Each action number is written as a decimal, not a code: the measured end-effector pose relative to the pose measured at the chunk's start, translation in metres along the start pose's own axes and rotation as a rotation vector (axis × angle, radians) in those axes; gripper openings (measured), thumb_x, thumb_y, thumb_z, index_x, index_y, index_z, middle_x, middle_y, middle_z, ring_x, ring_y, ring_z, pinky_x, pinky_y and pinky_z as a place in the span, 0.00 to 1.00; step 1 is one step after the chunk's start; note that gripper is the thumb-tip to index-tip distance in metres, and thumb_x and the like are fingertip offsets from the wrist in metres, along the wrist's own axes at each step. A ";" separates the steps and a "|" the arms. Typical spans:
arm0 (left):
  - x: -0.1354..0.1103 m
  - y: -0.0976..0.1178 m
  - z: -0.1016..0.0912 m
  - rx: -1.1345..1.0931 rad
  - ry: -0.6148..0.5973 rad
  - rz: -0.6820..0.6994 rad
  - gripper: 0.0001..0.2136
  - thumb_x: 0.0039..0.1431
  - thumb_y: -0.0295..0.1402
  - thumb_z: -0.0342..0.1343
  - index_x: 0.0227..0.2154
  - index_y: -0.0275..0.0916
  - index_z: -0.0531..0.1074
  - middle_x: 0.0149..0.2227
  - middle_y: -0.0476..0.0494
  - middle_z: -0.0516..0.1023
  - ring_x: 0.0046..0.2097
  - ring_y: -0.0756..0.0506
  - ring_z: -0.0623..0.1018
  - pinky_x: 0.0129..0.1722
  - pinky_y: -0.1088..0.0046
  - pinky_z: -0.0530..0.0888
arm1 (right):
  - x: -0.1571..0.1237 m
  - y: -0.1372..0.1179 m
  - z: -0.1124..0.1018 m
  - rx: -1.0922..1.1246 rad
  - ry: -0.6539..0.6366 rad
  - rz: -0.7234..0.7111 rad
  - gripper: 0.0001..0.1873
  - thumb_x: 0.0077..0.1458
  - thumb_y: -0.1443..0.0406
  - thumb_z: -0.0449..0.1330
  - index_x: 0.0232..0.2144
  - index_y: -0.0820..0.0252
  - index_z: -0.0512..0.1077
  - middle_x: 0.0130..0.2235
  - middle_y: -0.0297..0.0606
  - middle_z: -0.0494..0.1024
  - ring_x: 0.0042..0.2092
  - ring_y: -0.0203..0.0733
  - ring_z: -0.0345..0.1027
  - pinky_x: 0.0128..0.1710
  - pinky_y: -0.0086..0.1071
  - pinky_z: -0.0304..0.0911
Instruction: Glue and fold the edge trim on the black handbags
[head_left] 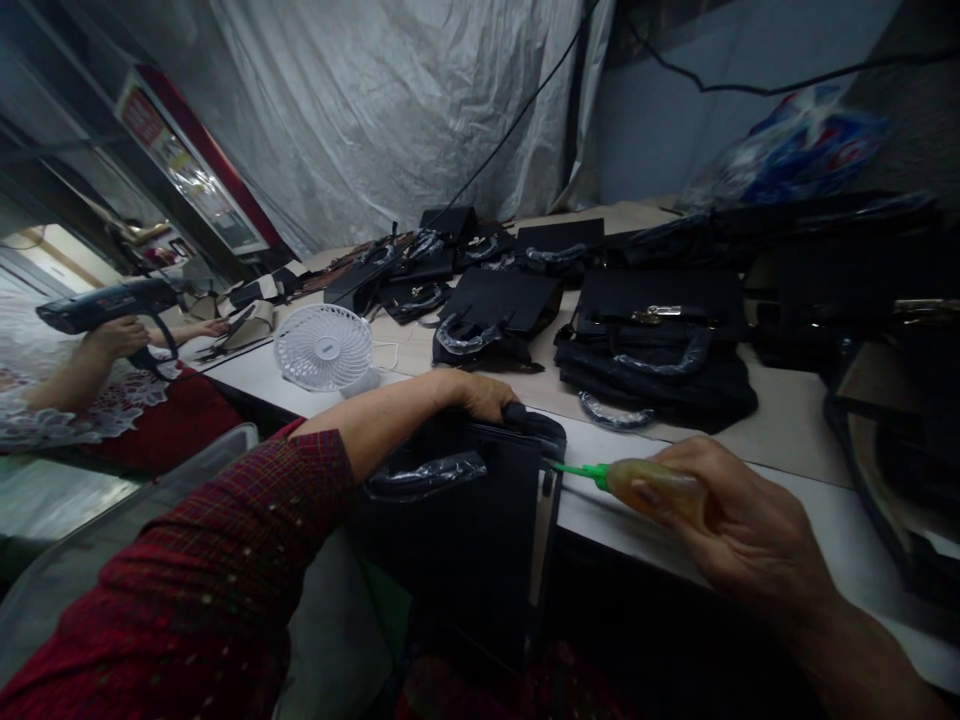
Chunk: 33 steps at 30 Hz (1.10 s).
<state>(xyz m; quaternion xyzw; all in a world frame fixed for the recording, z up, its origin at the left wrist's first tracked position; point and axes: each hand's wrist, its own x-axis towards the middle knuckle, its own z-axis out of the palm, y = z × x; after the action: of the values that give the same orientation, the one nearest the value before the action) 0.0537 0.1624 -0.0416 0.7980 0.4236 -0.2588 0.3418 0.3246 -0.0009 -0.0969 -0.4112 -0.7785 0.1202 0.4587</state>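
A black handbag [465,540] leans at the table's front edge, its handle [431,475] wrapped in clear plastic. My left hand [487,397] is closed on the bag's top far edge, the fingertips partly hidden behind it. In my right hand [735,520] is an amber squeeze bottle [652,485] with a green nozzle. The nozzle's thin tip reaches the bag's right side, by a pale strip [541,535]; whether it touches I cannot tell.
A white fan [324,348] stands left on the table [795,410]. Several black handbags [660,330] lie across it. At the left a co-worker's hand [116,338] holds a heat gun [109,305]. A plastic bin [247,438] stands below. Cables hang above.
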 end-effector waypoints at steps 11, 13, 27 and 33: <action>-0.003 0.004 -0.001 0.013 -0.001 -0.020 0.12 0.50 0.24 0.60 0.39 0.38 0.78 0.35 0.50 0.81 0.37 0.47 0.77 0.40 0.74 0.73 | 0.002 0.002 -0.001 -0.031 0.035 -0.046 0.08 0.64 0.55 0.60 0.39 0.52 0.70 0.34 0.35 0.74 0.28 0.40 0.69 0.24 0.34 0.61; -0.003 0.004 -0.001 0.009 -0.002 -0.022 0.11 0.50 0.25 0.60 0.38 0.38 0.78 0.35 0.50 0.82 0.37 0.47 0.77 0.40 0.74 0.73 | 0.001 0.003 -0.003 -0.061 0.050 -0.016 0.10 0.65 0.53 0.60 0.38 0.52 0.70 0.34 0.35 0.73 0.26 0.40 0.67 0.22 0.34 0.60; 0.000 0.000 0.000 0.008 -0.004 -0.001 0.14 0.48 0.26 0.60 0.40 0.39 0.79 0.36 0.50 0.82 0.38 0.46 0.78 0.42 0.71 0.75 | 0.005 -0.003 -0.003 -0.089 0.076 -0.024 0.09 0.65 0.55 0.59 0.38 0.52 0.70 0.34 0.36 0.74 0.27 0.41 0.68 0.22 0.35 0.59; 0.001 0.000 -0.001 0.025 0.002 -0.002 0.14 0.49 0.27 0.61 0.40 0.40 0.79 0.37 0.51 0.82 0.39 0.46 0.78 0.42 0.73 0.74 | 0.012 -0.005 0.002 -0.089 0.051 -0.058 0.09 0.66 0.57 0.59 0.35 0.54 0.68 0.29 0.34 0.70 0.23 0.37 0.63 0.21 0.34 0.57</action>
<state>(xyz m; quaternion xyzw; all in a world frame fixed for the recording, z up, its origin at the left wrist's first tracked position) 0.0542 0.1630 -0.0416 0.8022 0.4214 -0.2636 0.3308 0.3176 0.0055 -0.0882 -0.4114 -0.7829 0.0615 0.4626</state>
